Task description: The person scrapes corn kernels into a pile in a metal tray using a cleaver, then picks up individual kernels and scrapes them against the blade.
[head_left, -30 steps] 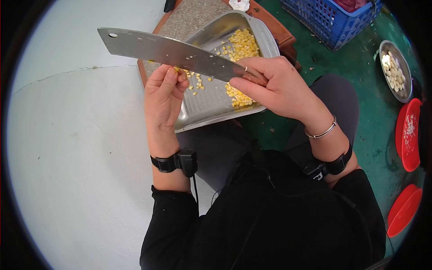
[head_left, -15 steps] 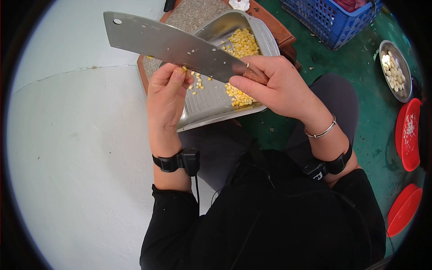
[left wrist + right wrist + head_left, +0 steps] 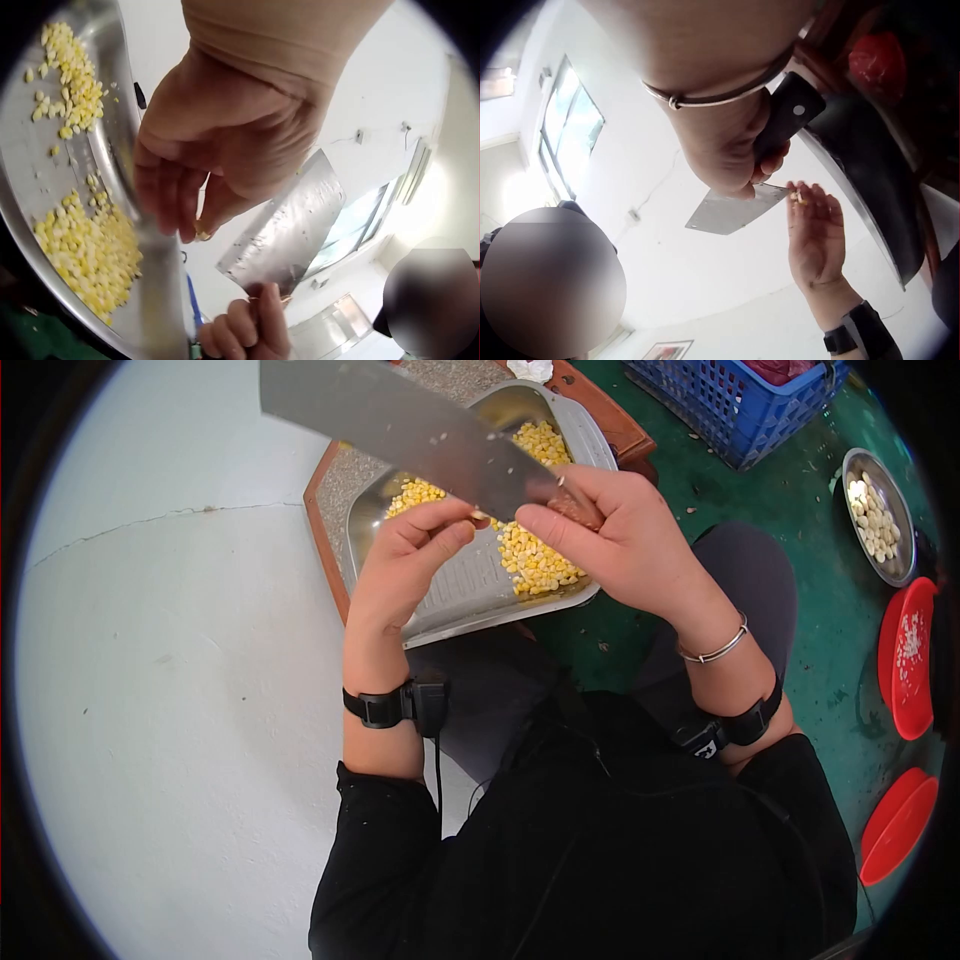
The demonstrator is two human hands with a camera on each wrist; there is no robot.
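**Head view: cleaver tipped up, fingers slid to the heel of the blade**

Head camera caught the change: a second ago I held the cleaver flatter and lower across the tray, and my left hand was out near the middle of the edge. By this moment I had tilted the blade up and away, its tip leaving the top of the picture, and my left fingers had travelled along to the heel, right beside my right hand. My guess was that the sweep along the blade was about finished.

My right hand was wrapped tight round the dark handle. My left fingertips were pinched together on a kernel or two, just under the blade's edge; the left wrist view showed the yellow bit between thumb and fingers.

Below both hands sat the steel tray on my lap, with corn kernels heaped in it, more lying under the blade. A bowl of pale pieces stood well off to my right on the green floor.
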